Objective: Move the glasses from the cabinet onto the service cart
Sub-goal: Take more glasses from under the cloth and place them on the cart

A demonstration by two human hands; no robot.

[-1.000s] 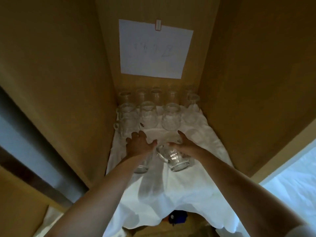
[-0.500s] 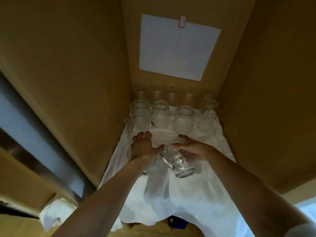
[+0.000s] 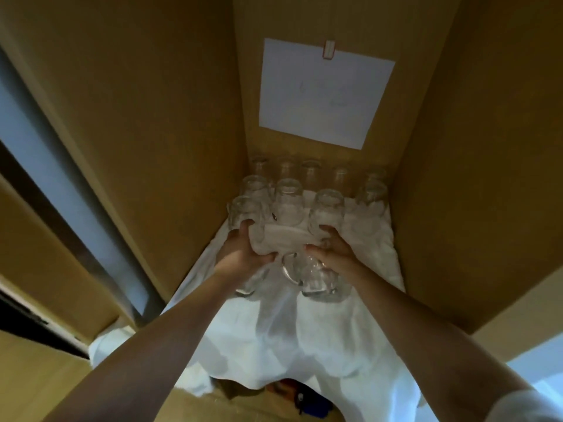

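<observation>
Several clear glasses (image 3: pixel 288 202) stand upside down in rows at the back of the wooden cabinet, on a white cloth (image 3: pixel 374 257). My left hand (image 3: pixel 240 254) grips a glass (image 3: pixel 248 283) that hangs under the palm, and its fingertips touch the front-left standing glass (image 3: pixel 245 213). My right hand (image 3: pixel 333 254) holds a handled glass mug (image 3: pixel 316 280) beneath it. Its fingers reach the base of another standing glass (image 3: pixel 326 211). No service cart is in view.
Brown cabinet walls (image 3: pixel 152 132) close in on the left, right and back. A white paper sheet (image 3: pixel 326 92) is clipped to the back wall. The cloth hangs over the shelf's front edge, with dark objects (image 3: pixel 301 400) below it. A grey door edge (image 3: pixel 61 190) runs at left.
Both hands have moved deeper into the cabinet, each still with its glass, and their fingertips now touch the front standing glasses. The view has shifted left.
</observation>
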